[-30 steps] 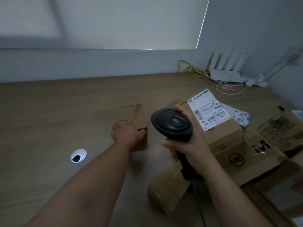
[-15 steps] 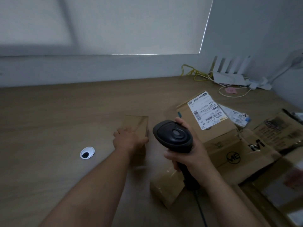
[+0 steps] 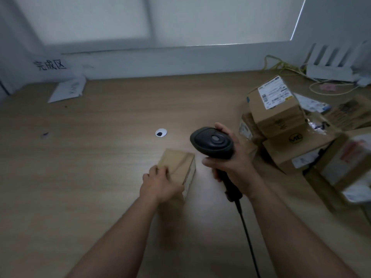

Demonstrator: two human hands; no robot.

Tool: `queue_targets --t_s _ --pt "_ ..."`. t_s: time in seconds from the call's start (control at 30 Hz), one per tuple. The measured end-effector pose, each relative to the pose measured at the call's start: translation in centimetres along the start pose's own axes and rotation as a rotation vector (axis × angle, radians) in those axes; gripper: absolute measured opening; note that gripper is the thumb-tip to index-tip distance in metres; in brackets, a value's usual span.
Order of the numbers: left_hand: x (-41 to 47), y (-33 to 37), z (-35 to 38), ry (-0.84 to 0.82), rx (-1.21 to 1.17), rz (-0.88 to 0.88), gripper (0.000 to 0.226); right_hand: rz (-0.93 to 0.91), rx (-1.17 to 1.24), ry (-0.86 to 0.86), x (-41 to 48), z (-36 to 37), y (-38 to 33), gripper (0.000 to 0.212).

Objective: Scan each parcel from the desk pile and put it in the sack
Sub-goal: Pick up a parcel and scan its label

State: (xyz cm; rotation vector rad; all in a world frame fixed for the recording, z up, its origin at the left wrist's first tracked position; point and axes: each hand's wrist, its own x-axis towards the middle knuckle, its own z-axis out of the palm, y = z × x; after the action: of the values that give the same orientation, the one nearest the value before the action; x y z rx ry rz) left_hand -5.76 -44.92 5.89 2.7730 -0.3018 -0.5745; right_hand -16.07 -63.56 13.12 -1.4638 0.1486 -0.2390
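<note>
The left hand (image 3: 160,185) grips the near corner of a small parcel (image 3: 178,165), its fingers (image 3: 158,170) curled over the top face. The parcel sits flat on the bench (image 3: 80,177), in the open middle. The right hand (image 3: 232,163) holds a black scanner (image 3: 212,142) by its handle, fingers wrapped tight round it, the head raised just right of the parcel and clear of it. The scanner's cord (image 3: 247,237) trails down toward the person.

Left of the left fingers and beyond them the bench runs bare to the wall, broken only by a cable hole (image 3: 161,132) just past the parcel. A white envelope (image 3: 68,90) lies under a paper sign (image 3: 50,65) at the far left edge. Right of the right fingers the room is tight: the parcel pile (image 3: 281,121) crowds that side, with a white router (image 3: 329,71) against the wall behind it.

Since half a second ago the small parcel has come nearer the person and farther from the pile. The cable hole, then left of the left fingers, now lies beyond them.
</note>
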Motion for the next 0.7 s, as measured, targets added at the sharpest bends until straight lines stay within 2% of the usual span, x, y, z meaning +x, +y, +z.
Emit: queue_targets --t_s 0.1,0.27,0.5,0.57,0.7 --pt "-4.0 -2.6 0.8 -0.012 -0.092 -0.031 0.093 -0.003 0.039 -0.037 -2.5 0.6 0.1 0.088" --pt "-7.8 -6.6 1.8 -0.097 -0.475 -0.16 0.118 0.0 0.06 -0.084 -6.2 1.2 0.1 0.087" --pt "-10.6 -8.3 0.5 -0.247 -0.399 -0.178 0.145 0.011 0.049 -0.121 -10.1 1.2 0.7 0.089" --pt "-11.7 -9.1 1.0 -0.211 -0.454 -0.162 0.148 0.027 0.021 -0.14 -11.1 1.2 0.5 0.091" --pt "-14.8 -9.9 1.8 0.031 -0.852 -0.129 0.137 0.036 -0.003 -0.207 -12.8 1.2 -0.2 0.092"
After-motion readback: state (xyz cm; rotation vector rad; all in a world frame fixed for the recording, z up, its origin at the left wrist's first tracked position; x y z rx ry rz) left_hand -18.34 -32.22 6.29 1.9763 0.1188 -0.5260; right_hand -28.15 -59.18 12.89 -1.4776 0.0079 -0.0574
